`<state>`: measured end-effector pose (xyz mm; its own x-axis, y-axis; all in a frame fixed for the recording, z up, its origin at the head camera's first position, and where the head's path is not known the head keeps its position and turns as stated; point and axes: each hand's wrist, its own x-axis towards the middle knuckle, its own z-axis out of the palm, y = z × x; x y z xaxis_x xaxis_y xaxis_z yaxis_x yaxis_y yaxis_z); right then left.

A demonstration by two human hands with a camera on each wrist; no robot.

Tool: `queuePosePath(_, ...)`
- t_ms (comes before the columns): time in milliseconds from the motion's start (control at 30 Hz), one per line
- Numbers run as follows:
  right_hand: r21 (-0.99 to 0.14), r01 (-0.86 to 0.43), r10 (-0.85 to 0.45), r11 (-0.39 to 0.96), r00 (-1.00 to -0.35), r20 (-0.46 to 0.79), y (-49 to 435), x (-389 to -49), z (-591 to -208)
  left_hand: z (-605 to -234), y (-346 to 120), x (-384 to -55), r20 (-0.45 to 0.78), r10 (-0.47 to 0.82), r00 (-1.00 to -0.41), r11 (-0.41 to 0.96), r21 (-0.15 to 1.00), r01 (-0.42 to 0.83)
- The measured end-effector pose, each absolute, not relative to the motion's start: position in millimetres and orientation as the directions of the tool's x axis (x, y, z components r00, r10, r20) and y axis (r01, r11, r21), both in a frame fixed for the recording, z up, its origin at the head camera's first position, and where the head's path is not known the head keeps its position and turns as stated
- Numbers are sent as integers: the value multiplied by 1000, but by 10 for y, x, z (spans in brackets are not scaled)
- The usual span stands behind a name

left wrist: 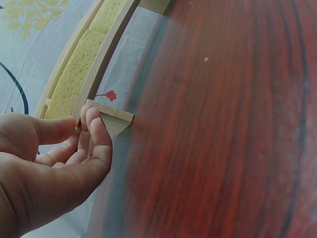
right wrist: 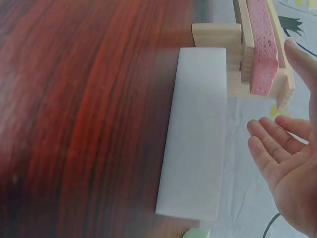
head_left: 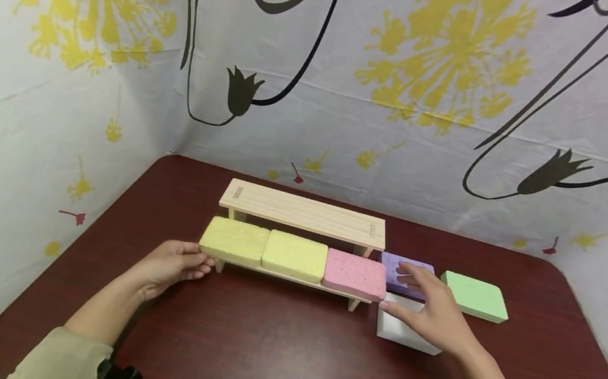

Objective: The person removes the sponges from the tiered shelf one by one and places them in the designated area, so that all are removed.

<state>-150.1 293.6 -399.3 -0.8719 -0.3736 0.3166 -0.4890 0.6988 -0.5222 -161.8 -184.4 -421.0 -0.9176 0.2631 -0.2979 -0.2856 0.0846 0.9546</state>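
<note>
A small wooden stand carries two yellow sponges and a pink sponge in a row. My left hand pinches the stand's left end between thumb and fingers; the left wrist view shows the fingertips at the wooden edge, just above a leg. Past the pink sponge, at the stand's right end, my right hand is held with fingers apart and nothing between them. It partly covers a purple sponge and a white block in the head view.
Behind the loaded stand is a second wooden stand. A green sponge lies on the dark red table to the right. Patterned white cloth hangs around the table's back and sides.
</note>
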Motion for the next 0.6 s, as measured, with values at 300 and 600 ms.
queuePosePath(300, -531, -434, -371, 728, -901, 226, 2799, -1554, -4016, -4221, -1853, -1617, -297, 266, -917, 72, 955, -288)
queuePosePath(600, -514, -452, -394, 729, -891, 225, 2666, -1628, -4049, -4227, -1854, -1625, -293, 271, -917, 63, 956, -287)
